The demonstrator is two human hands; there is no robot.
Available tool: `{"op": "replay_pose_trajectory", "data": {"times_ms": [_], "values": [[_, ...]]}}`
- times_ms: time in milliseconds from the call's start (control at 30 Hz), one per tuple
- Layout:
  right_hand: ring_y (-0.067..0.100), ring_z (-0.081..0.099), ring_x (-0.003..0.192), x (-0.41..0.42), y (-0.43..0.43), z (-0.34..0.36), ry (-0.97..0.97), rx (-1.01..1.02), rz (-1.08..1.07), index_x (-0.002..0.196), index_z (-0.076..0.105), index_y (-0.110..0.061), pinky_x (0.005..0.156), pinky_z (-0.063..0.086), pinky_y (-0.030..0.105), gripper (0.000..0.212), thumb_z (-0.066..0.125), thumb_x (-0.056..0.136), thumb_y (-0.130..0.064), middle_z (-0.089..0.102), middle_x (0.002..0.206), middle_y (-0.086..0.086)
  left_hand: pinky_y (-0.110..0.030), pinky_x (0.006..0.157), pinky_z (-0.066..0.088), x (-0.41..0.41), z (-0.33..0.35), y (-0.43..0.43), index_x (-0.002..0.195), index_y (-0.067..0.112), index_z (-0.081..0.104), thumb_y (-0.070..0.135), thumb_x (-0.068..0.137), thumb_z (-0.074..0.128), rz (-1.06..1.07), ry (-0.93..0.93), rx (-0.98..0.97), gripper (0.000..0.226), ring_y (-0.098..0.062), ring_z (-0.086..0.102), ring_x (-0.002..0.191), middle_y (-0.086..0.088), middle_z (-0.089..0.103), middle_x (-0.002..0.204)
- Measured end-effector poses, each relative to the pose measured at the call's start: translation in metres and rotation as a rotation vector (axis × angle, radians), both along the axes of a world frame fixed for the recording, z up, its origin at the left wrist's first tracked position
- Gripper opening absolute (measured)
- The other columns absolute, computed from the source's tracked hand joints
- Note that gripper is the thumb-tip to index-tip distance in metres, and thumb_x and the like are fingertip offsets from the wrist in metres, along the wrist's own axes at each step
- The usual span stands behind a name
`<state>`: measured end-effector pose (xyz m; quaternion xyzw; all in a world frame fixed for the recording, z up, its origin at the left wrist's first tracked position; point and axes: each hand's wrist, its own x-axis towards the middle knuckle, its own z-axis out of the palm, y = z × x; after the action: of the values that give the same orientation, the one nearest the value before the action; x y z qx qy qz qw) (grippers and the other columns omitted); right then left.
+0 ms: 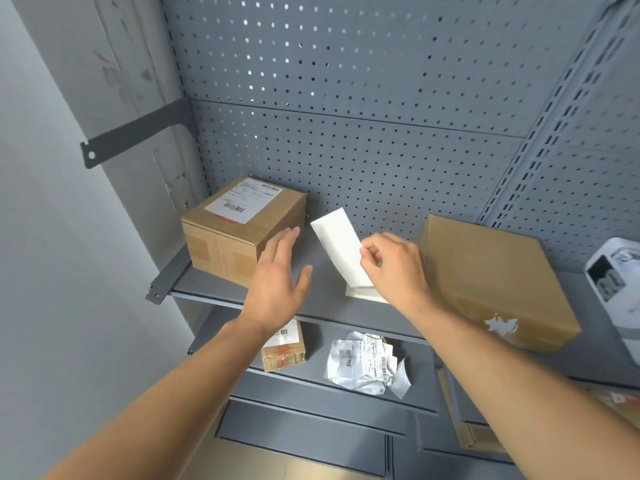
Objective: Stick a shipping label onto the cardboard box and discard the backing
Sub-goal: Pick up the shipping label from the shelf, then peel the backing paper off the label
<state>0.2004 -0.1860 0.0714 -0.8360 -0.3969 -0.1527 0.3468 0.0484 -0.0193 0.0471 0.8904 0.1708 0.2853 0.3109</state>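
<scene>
I see the label sheet pinched in the right hand, blank side to me, long axis tilted from upper left to lower right above mid-shelf. Its lower end is hidden by the fingers; print unreadable. Left hand spread, holding nothing, near the labelled box at the shelf's left end. Plain box right.

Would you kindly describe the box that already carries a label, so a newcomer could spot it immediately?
Find the grey shelf against the pegboard and look to its left end. The small cardboard box sits there, beside the open left hand. Unlike the larger bare box on the right, its top bears a white barcoded label.
</scene>
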Motion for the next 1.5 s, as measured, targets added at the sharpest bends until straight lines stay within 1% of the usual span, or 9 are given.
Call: {"op": "replay_pose_trajectory", "data": {"times_ms": [200,300,500,633,767,967,1100,1233,1500], "values": [[0.023,0.064,0.064,-0.02,-0.019,0.038,-0.034,0.122,-0.054,0.082,0.07,-0.021,0.063,0.055,0.039,0.003,0.07,0.085,-0.02,0.069,0.07,-0.004,-0.031,0.105,0.05,0.021,0.043,-0.039,0.14,0.021,0.058,0.036,0.098,0.062,-0.132,-0.077,-0.435,0.045,-0.003,0.064,0.116,0.006,0.068,0.133],[0.019,0.067,0.068,-0.03,-0.029,0.046,-0.071,0.135,-0.024,0.086,0.072,-0.02,0.064,0.055,0.038,0.006,0.067,0.088,-0.024,0.072,0.076,-0.005,-0.038,0.094,0.059,0.029,0.054,-0.059,0.125,0.029,0.066,0.039,0.1,0.06,-0.239,-0.162,-0.704,0.028,-0.014,0.068,0.117,0.005,0.073,0.123],[0.025,0.063,0.083,-0.035,-0.046,0.045,-0.183,0.049,0.059,0.094,0.074,-0.017,0.076,0.054,0.042,0.018,0.062,0.09,-0.03,0.068,0.089,-0.003,-0.035,0.082,0.059,0.039,0.07,-0.084,0.099,0.009,0.07,0.024,0.106,0.051,-0.382,-0.256,-1.013,0.025,-0.022,0.073,0.098,-0.008,0.077,0.098],[0.026,0.063,0.09,-0.032,-0.058,0.041,-0.199,0.051,0.028,0.1,0.077,-0.016,0.081,0.054,0.042,0.021,0.064,0.092,-0.03,0.068,0.096,-0.001,-0.035,0.08,0.06,0.051,0.07,-0.09,0.114,0.001,0.071,0.011,0.108,0.046,-0.376,-0.247,-1.018,0.028,-0.03,0.073,0.1,-0.022,0.075,0.114],[0.022,0.064,0.096,-0.023,-0.077,0.05,-0.148,0.157,-0.07,0.106,0.075,-0.017,0.085,0.053,0.036,0.022,0.063,0.091,-0.027,0.068,0.105,0.0,-0.037,0.08,0.061,0.059,0.076,-0.089,0.117,0.004,0.071,0.01,0.107,0.047,-0.321,-0.231,-0.988,0.027,-0.025,0.075,0.097,-0.013,0.078,0.112],[0.007,0.063,0.097,-0.012,-0.103,0.066,0.409,0.218,-0.18,0.125,0.064,-0.029,0.082,0.046,0.02,0.03,0.067,0.096,-0.032,0.068,0.111,-0.011,-0.052,0.097,0.057,0.07,0.089,-0.075,0.107,0.012,0.077,0.016,0.105,0.054,-0.25,-0.24,-0.922,0.023,-0.03,0.076,0.103,-0.007,0.08,0.107],[-0.013,0.062,0.07,-0.019,-0.113,0.069,0.654,0.251,-0.007,0.114,0.072,-0.013,0.066,0.047,0.008,0.017,0.062,0.101,-0.019,0.072,0.089,-0.014,-0.052,0.094,0.059,0.072,0.1,-0.074,0.104,0.014,0.077,0.018,0.105,0.054,-0.255,-0.247,-0.917,0.023,-0.025,0.077,0.097,-0.004,0.081,0.104],[0.005,0.056,0.062,-0.021,-0.117,0.064,0.684,0.261,0.022,0.102,0.074,-0.006,0.061,0.047,0.012,0.012,0.064,0.1,-0.013,0.066,0.059,-0.02,-0.058,0.094,0.057,0.073,0.104,-0.077,0.105,0.014,0.076,0.02,0.104,0.056,-0.264,-0.258,-0.92,0.021,-0.027,0.076,0.096,-0.006,0.081,0.104],[0.01,0.048,0.055,-0.027,-0.115,0.07,0.631,0.525,-0.027,0.088,0.073,-0.017,0.053,0.041,0.017,0.014,0.067,0.097,-0.008,0.07,0.067,-0.008,-0.029,0.066,0.061,0.061,0.105,-0.089,0.113,0.011,0.07,0.019,0.096,0.07,-0.375,-0.15,-0.992,0.02,-0.017,0.077,0.086,-0.003,0.081,0.098]]}}
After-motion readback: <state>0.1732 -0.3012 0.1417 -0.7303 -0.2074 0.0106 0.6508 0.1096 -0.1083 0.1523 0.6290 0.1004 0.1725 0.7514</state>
